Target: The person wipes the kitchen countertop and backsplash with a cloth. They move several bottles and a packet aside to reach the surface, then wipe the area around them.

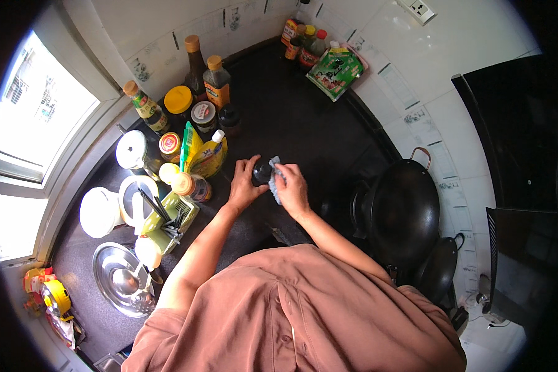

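Above the black countertop point(279, 121), my left hand point(244, 183) grips a small dark jar point(261, 173) from its left side. My right hand point(292, 188) holds a light blue cloth point(274, 180) against the jar's right side. Left of my left hand stand a spice jar with an orange lid point(193, 186) and a yellow spouted pouch with a white cap point(209, 156). A black-lidded jar point(229, 116) stands farther back. The jar's contents cannot be made out.
Several sauce bottles point(195, 65) and jars line the left. A green utensil basket point(181, 216) and a steel lid point(114, 279) are nearer me. A large black wok point(404, 211) stands at the right, with a green pouch point(337, 69) and bottles in the back corner.
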Available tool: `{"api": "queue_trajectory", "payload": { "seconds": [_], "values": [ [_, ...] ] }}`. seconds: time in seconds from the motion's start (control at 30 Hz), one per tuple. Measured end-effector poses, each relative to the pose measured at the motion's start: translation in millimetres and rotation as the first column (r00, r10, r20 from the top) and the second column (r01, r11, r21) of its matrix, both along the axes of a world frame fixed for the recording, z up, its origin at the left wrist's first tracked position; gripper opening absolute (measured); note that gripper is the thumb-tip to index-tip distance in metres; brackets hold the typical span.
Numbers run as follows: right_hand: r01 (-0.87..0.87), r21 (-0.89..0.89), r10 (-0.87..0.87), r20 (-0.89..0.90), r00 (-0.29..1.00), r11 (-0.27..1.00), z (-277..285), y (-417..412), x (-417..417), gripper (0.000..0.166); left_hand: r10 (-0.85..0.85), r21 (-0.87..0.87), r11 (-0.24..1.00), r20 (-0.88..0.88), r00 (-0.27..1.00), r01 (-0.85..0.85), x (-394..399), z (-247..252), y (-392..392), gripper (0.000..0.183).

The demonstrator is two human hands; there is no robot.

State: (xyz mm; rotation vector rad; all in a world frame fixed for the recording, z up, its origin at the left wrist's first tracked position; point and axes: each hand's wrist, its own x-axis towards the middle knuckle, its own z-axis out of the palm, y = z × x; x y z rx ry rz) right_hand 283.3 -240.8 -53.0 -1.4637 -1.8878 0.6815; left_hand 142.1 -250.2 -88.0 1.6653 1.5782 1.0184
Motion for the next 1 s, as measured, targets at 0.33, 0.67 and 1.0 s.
{"api": "queue_trajectory", "payload": {
  "seconds": [0.33,0.67,1.0],
  "values": [
    [-0.052,0.101,0.041,0.108,0.993,0.994,0.0,-15.3,-12.7,0.027,0.137,-0.089,0.988,0.139,0.981,-0.126,15.6,-8.7,-5.0,0.058],
    [-0.152,0.109,0.137,0.134,0.981,0.982,-13.1,-45.3,-23.1,0.026,0.223,-0.022,0.975,0.065,0.973,-0.222,26.9,-24.1,-13.2,0.045],
    [-0.023,-0.044,0.017,-0.131,0.991,0.999,2.2,-37.3,10.1,0.022,0.148,-0.038,0.989,0.065,0.987,-0.146,17.6,-4.9,-12.3,0.064]
  ]
}}
